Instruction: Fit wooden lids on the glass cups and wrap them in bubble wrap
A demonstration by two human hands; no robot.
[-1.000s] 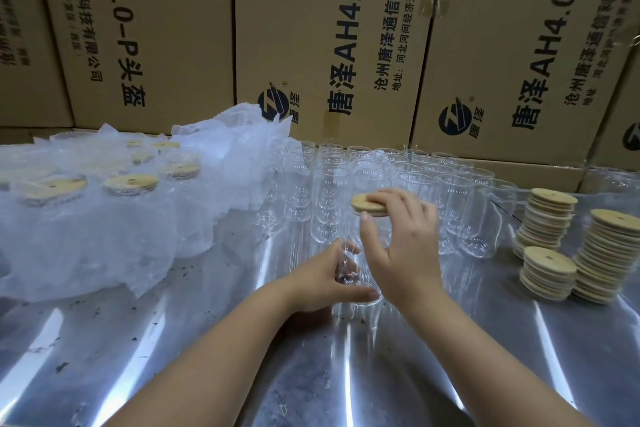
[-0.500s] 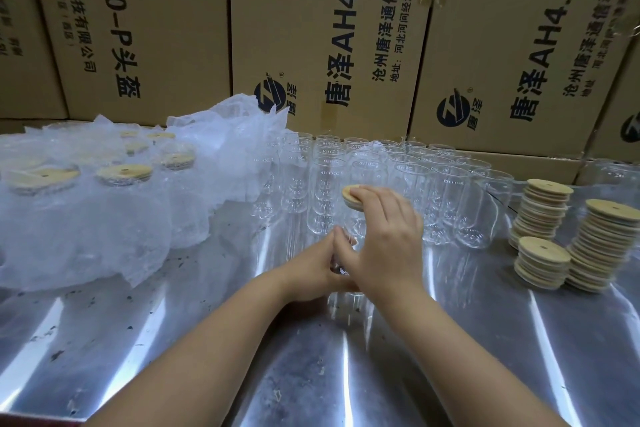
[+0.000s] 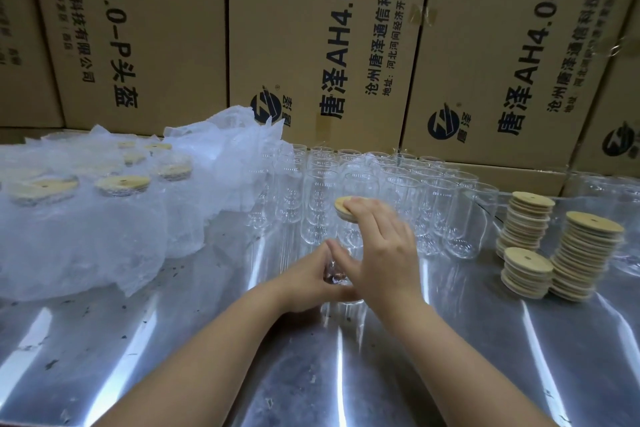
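Note:
A clear glass cup [image 3: 341,253] stands on the shiny metal table [image 3: 450,340] in front of me. My left hand [image 3: 313,279] grips its lower body from the left. On its rim lies a round wooden lid [image 3: 343,204], and my right hand [image 3: 382,246] presses down on that lid with straight fingers, the palm covering most of the cup. Behind stand several rows of bare glass cups [image 3: 398,184]. At the left, several lidded cups [image 3: 121,184] sit wrapped under bubble wrap [image 3: 104,236].
Three stacks of wooden lids [image 3: 585,253] stand at the right on the table. A wall of brown cardboard boxes [image 3: 329,46] closes off the back. More glassware [image 3: 623,191] shows at the far right edge.
My right hand went from pinching the lid's edge to lying flat on top of it. The view shifted slightly closer. My left hand kept its grip on the cup.

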